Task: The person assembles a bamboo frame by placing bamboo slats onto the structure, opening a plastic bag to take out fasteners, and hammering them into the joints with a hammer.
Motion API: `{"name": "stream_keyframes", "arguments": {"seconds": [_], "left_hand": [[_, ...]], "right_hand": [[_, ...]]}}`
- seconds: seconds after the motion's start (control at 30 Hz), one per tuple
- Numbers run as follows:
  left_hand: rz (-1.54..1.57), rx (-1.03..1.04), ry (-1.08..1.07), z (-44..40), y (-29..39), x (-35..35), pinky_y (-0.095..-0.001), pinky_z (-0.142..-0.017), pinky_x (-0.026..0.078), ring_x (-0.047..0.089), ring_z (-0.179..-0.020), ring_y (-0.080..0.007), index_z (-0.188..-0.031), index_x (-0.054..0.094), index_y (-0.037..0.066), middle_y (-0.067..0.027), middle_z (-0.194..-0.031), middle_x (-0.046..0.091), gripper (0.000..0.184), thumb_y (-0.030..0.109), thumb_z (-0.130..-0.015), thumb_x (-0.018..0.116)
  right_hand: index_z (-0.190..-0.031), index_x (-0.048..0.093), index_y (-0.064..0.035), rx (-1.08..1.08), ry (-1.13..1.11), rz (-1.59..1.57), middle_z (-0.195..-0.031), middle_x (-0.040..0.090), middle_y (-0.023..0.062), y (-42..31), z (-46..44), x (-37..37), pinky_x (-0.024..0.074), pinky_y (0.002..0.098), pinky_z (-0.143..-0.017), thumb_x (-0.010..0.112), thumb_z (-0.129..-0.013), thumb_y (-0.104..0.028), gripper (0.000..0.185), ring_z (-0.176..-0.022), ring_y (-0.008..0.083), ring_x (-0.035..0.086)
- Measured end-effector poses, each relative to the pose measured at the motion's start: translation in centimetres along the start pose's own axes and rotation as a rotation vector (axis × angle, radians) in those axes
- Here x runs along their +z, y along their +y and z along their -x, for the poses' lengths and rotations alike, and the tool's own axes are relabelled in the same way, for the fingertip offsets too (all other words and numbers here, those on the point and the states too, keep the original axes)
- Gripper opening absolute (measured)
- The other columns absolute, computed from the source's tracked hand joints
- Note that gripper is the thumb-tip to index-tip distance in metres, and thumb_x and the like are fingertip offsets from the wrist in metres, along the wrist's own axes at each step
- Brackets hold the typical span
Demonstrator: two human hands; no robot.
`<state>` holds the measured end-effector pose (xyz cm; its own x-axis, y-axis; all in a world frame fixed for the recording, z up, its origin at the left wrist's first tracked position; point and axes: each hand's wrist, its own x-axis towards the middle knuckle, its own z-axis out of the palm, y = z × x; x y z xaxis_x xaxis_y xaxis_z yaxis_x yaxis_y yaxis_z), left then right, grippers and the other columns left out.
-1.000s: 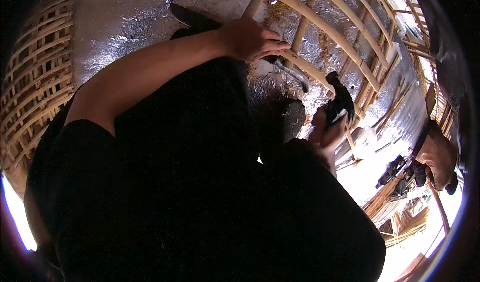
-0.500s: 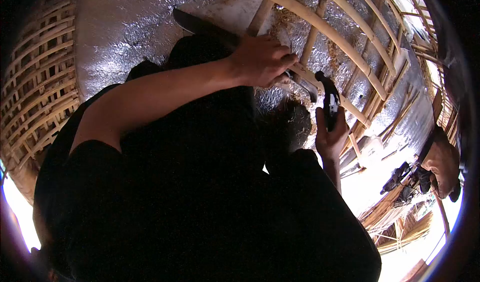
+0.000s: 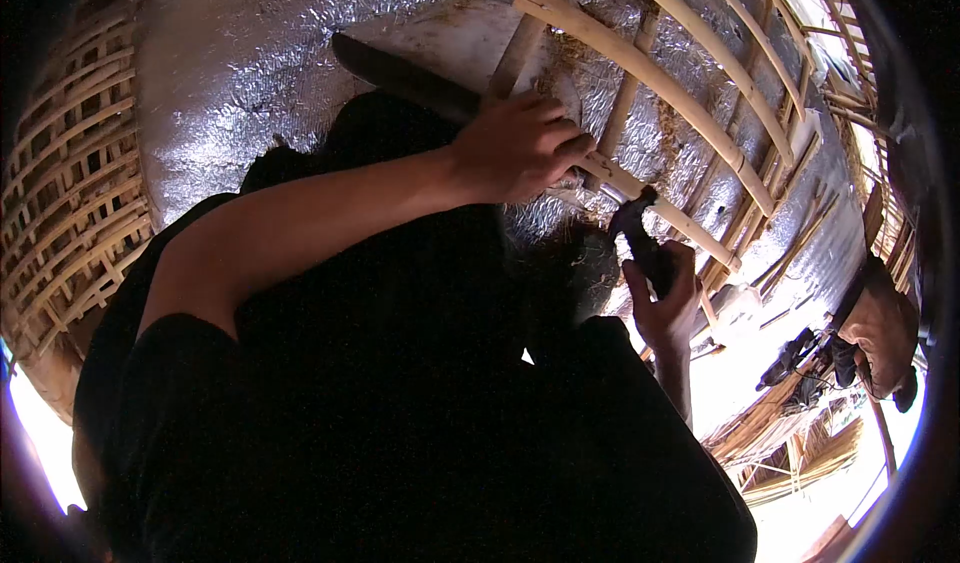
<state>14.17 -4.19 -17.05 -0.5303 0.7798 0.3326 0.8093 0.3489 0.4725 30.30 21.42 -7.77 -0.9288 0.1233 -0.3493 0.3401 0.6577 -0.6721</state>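
My left hand is closed round the upper end of a bamboo strip, which slants down to the right. A curved metal piece shows just below that hand; its other end is hidden. My right hand is wrapped round a dark, hammer-like tool, whose curved top is close beside the metal piece and the strip. Whether they touch cannot be made out. Behind my left hand lies a long dark blade, pointing to the upper left.
Curved bamboo poles cross over crinkled silver sheeting. A woven bamboo lattice stands at the left. At the right are a brown bundle with black parts and thatch. Dark clothing covers the lower middle.
The hammer-like tool has moved down and left with my right hand, its top tilting toward the metal piece. My left hand sits lower in view, still closed on the strip.
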Motion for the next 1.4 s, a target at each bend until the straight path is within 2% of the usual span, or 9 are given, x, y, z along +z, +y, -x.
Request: {"name": "stream_keyframes", "arguments": {"seconds": [0.17,0.23,0.4,0.5,0.63,0.87,1.03,1.13,1.4], "left_hand": [[0.093,-0.067,-0.153,0.0,0.2,-0.7,-0.0406,-0.092,0.053,0.063,-0.105,-0.0259,-0.124,0.069,0.004,-0.0067,-0.106,0.070,0.050,0.035,-0.086,0.077],[0.046,-0.031,-0.094,0.0,0.2,-0.8,-0.0380,-0.082,0.057,0.064,-0.099,-0.0223,-0.120,0.070,0.007,-0.0037,-0.103,0.070,0.049,0.035,-0.081,0.080],[0.021,-0.006,-0.068,0.2,-0.1,-0.3,-0.0364,-0.077,0.058,0.065,-0.099,-0.0208,-0.118,0.070,0.008,-0.0024,-0.103,0.070,0.049,0.036,-0.080,0.081],[0.022,-0.005,-0.114,0.1,0.2,-0.5,-0.0370,-0.077,0.058,0.066,-0.097,-0.0220,-0.118,0.069,0.009,-0.0035,-0.103,0.070,0.047,0.037,-0.082,0.080],[0.059,-0.032,-0.135,0.1,-0.5,-0.5,-0.0388,-0.078,0.059,0.068,-0.093,-0.0242,-0.117,0.068,0.009,-0.0054,-0.106,0.070,0.045,0.037,-0.084,0.079],[0.012,-0.023,-0.099,0.4,-0.4,-0.4,-0.0381,-0.082,0.057,0.068,-0.095,-0.0207,-0.124,0.068,0.009,-0.0041,-0.104,0.069,0.049,0.035,-0.084,0.079],[0.006,-0.029,-0.131,0.4,-0.1,-1.2,-0.0392,-0.084,0.057,0.068,-0.095,-0.0222,-0.125,0.067,0.009,-0.0040,-0.104,0.068,0.050,0.036,-0.085,0.079],[0.005,-0.023,-0.139,0.4,-0.1,-1.2,-0.0388,-0.083,0.056,0.067,-0.095,-0.0223,-0.125,0.067,0.009,-0.0037,-0.104,0.067,0.049,0.037,-0.086,0.078],[0.018,-0.023,-0.137,0.1,0.0,-1.7,-0.0394,-0.081,0.057,0.069,-0.093,-0.0241,-0.120,0.068,0.009,-0.0053,-0.104,0.069,0.045,0.036,-0.085,0.079]], "right_hand": [[-0.122,0.064,-0.0013,-0.367,-0.301,0.231,-0.099,0.073,0.0196,-2.2,-1.4,-2.2,0.0604,0.0388,-0.075,0.083,-0.081,-0.010,0.046,-0.087,0.0313,0.075],[-0.122,0.066,-0.0017,-0.530,-0.483,0.346,-0.100,0.073,0.0195,-2.8,-2.2,-3.1,0.0602,0.0392,-0.074,0.082,-0.082,-0.009,0.044,-0.087,0.0314,0.075],[-0.119,0.067,-0.0012,-0.316,0.012,0.292,-0.091,0.071,0.0161,-1.9,-5.3,-2.9,0.0574,0.0390,-0.068,0.078,-0.084,-0.005,0.037,-0.074,0.0311,0.071],[-0.115,0.068,-0.0023,-0.614,-0.239,0.378,-0.091,0.070,0.0160,-3.5,-4.9,-4.9,0.0558,0.0388,-0.068,0.083,-0.076,-0.009,0.043,-0.076,0.0302,0.070],[-0.121,0.061,0.0002,-0.366,-0.154,0.218,-0.098,0.069,0.0194,-2.2,-4.8,-3.4,0.0561,0.0392,-0.076,0.078,-0.083,-0.007,0.042,-0.085,0.0334,0.071],[-0.135,0.042,-0.0028,0.108,-0.066,-0.007,-0.096,0.073,0.0152,-3.8,-4.1,-1.1,0.0517,0.0324,-0.069,0.068,-0.097,-0.014,0.047,-0.079,0.0172,0.066],[-0.136,0.045,-0.0025,-0.070,0.005,-0.013,-0.098,0.073,0.0249,-6.5,-3.8,0.6,0.0579,0.0428,-0.068,0.062,-0.100,-0.011,0.041,-0.083,0.0359,0.076],[-0.141,0.047,0.0009,0.011,-0.036,0.011,-0.103,0.071,0.0236,-6.9,-3.9,0.9,0.0560,0.0381,-0.075,0.059,-0.101,-0.017,0.045,-0.085,0.0264,0.072],[-0.139,0.047,-0.0011,0.037,-0.176,0.128,-0.097,0.071,0.0249,-8.4,-4.2,0.7,0.0583,0.0460,-0.075,0.060,-0.099,-0.011,0.044,-0.087,0.0354,0.075]]}}
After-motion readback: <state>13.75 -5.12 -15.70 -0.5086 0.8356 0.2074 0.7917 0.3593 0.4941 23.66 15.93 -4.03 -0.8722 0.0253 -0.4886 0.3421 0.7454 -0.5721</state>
